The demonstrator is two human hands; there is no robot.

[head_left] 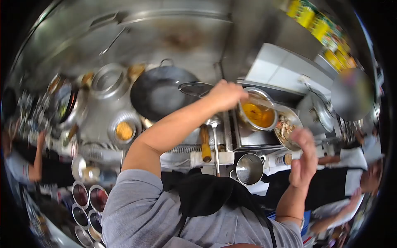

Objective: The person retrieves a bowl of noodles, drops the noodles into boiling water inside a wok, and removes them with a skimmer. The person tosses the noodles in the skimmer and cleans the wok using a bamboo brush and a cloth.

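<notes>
My left hand (226,96) is closed round something thin, likely a handle, beside a round strainer (196,89) that hangs over the right edge of a large black wok (159,94). Just right of that hand stands a steel pot (244,118) of orange liquid (258,114). My right hand (304,155) is raised in the air with its fingers apart and nothing in it. Nearest to it is a bowl (294,144) of mixed food pieces (284,129). A ladle (215,144) and a yellow-handled tool (205,144) lie below the wok.
Fried bits fill a mesh strainer (124,130) at left. An empty-looking pot (249,169) stands below the stove. Seasoning tubs (98,198) are at lower left. A lidded pot (316,111) stands at right. Other people (337,182) are at both sides.
</notes>
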